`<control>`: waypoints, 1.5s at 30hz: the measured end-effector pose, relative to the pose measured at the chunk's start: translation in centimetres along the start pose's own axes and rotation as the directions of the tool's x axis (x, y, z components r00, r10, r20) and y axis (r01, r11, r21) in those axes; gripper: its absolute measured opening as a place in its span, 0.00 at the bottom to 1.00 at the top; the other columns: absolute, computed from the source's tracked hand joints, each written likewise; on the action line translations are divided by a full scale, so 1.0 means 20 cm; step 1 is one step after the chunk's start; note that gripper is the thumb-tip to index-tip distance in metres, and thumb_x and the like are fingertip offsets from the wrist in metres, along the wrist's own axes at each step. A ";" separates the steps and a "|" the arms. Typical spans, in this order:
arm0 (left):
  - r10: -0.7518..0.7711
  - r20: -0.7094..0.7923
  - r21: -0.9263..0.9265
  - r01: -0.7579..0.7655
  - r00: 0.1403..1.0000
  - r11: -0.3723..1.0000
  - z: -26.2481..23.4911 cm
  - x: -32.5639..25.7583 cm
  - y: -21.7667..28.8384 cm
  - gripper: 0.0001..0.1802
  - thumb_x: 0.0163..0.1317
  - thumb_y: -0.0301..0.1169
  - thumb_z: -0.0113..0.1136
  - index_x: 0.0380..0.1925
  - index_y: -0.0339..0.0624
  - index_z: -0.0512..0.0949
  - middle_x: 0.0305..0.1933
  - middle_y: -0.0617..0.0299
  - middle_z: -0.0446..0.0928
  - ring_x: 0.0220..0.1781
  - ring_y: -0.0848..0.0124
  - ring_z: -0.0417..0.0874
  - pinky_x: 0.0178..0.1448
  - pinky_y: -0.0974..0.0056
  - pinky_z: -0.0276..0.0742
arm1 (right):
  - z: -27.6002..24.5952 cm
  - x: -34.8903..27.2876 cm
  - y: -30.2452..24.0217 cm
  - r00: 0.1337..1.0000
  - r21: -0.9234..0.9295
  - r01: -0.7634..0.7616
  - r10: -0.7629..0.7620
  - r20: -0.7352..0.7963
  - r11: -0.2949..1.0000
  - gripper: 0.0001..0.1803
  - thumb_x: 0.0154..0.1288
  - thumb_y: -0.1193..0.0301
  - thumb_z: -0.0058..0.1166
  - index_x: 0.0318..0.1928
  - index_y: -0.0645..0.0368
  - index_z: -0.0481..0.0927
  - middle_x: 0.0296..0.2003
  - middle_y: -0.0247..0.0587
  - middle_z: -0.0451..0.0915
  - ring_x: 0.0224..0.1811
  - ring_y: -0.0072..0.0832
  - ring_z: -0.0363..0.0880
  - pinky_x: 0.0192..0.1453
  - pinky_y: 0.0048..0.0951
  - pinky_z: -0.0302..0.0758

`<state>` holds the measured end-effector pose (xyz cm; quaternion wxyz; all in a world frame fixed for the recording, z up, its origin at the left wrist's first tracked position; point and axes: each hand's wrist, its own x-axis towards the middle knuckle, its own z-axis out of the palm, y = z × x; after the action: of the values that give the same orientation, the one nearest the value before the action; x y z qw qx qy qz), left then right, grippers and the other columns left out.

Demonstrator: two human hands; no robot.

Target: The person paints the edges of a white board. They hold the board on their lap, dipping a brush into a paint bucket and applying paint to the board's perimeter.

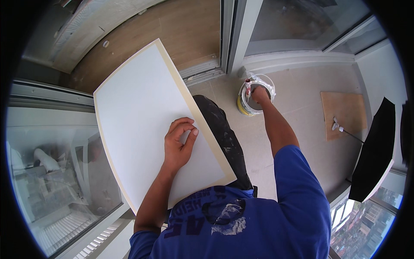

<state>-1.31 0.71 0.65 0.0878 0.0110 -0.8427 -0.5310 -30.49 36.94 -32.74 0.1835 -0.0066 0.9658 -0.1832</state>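
Note:
A large white board [138, 112] with tan tape along its edges lies tilted across my lap. My left hand [180, 140] is over its right part, fingers curled and thumb tip close to the index finger; anything between them is too small to make out. My right arm stretches forward to a white and yellow bucket [246, 108] on the floor. Inside its rim is my right hand [260, 94], with the fingers hidden from view. Beside that hand, a red-handled tool [248, 87], perhaps a brush, stands upright against the bucket's rim.
Glass sliding doors [64, 159] run along the left, with a metal frame post [233, 39] ahead. To the right, a brown board [343, 114] lies on the tiled floor [297, 90]. A black panel on a thin stand [375, 151] rises at the far right, near a window.

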 end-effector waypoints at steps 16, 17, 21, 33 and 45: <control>0.057 -0.017 0.015 -0.056 0.998 0.998 -0.03 -0.02 -0.01 0.05 0.73 0.25 0.71 0.42 0.34 0.85 0.58 0.53 0.86 0.59 0.57 0.87 0.65 0.58 0.81 | -0.45 -0.35 -0.17 0.995 0.347 -0.005 0.038 -0.087 0.938 0.12 0.66 0.71 0.62 0.44 0.61 0.94 0.29 0.45 0.92 0.27 0.32 0.92 0.28 0.32 0.86; 0.071 -0.014 0.014 -0.071 0.997 0.997 -0.02 -0.02 0.00 0.05 0.73 0.25 0.71 0.42 0.34 0.85 0.58 0.53 0.86 0.59 0.57 0.87 0.65 0.57 0.81 | -0.51 -0.43 -0.16 0.993 0.395 -0.006 0.051 -0.106 0.919 0.12 0.65 0.71 0.63 0.44 0.60 0.95 0.29 0.44 0.92 0.27 0.30 0.92 0.28 0.31 0.85; 0.074 -0.001 -0.002 -0.074 0.997 0.997 -0.02 -0.02 0.00 0.06 0.73 0.26 0.71 0.42 0.34 0.86 0.57 0.53 0.87 0.59 0.57 0.88 0.64 0.57 0.82 | -0.60 -0.67 -0.03 0.981 0.519 0.056 0.049 -0.186 0.853 0.10 0.65 0.71 0.67 0.44 0.58 0.95 0.29 0.38 0.92 0.28 0.22 0.89 0.28 0.28 0.83; 0.102 0.001 0.000 -0.102 0.995 0.995 -0.01 -0.03 -0.02 0.07 0.75 0.27 0.70 0.43 0.34 0.85 0.57 0.56 0.87 0.55 0.64 0.84 0.60 0.61 0.80 | -0.61 -0.97 0.06 0.927 0.337 0.253 -0.127 -0.352 0.907 0.09 0.65 0.72 0.67 0.43 0.57 0.95 0.29 0.38 0.90 0.26 0.21 0.84 0.34 0.30 0.82; 0.110 -0.022 -0.030 -0.111 0.994 0.993 -0.01 -0.04 -0.02 0.05 0.75 0.26 0.71 0.43 0.35 0.85 0.56 0.57 0.86 0.57 0.65 0.86 0.63 0.61 0.80 | -0.66 -1.04 -0.01 0.936 0.671 -0.003 0.239 -0.260 0.742 0.14 0.76 0.67 0.61 0.49 0.66 0.88 0.36 0.44 0.92 0.31 0.26 0.90 0.29 0.27 0.82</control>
<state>-0.58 0.37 0.26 0.1260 -0.0315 -0.8328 -0.5381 -15.74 43.10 -13.97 0.0219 0.1529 0.8531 -0.4983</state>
